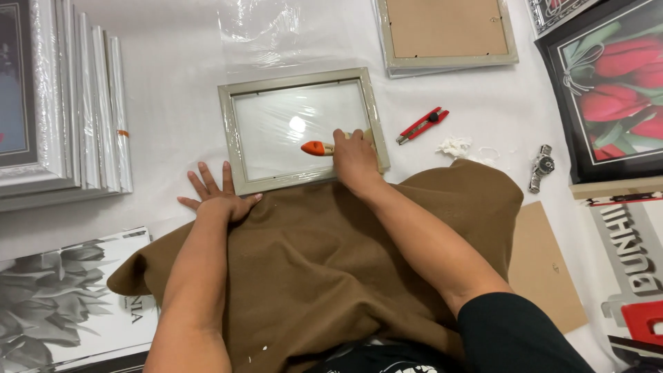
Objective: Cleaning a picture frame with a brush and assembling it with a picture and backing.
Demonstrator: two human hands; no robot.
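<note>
Orange-handled tool point(316, 147) sticks out left of right hand point(356, 155) fingers.

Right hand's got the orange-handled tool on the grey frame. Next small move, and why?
Probably draw the orange-handled tool along the grey rectangular picture frame's right inner edge: the right hand grips it there over the glass, while the left hand rests flat beside the frame's lower corner.

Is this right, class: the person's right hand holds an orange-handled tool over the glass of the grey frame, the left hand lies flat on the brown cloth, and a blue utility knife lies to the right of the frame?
Not quite. The utility knife is red, not blue, as the head view shows. The rest stands: the right hand holds the orange-handled tool over the grey frame, and the left hand lies flat on the brown cloth.
</note>
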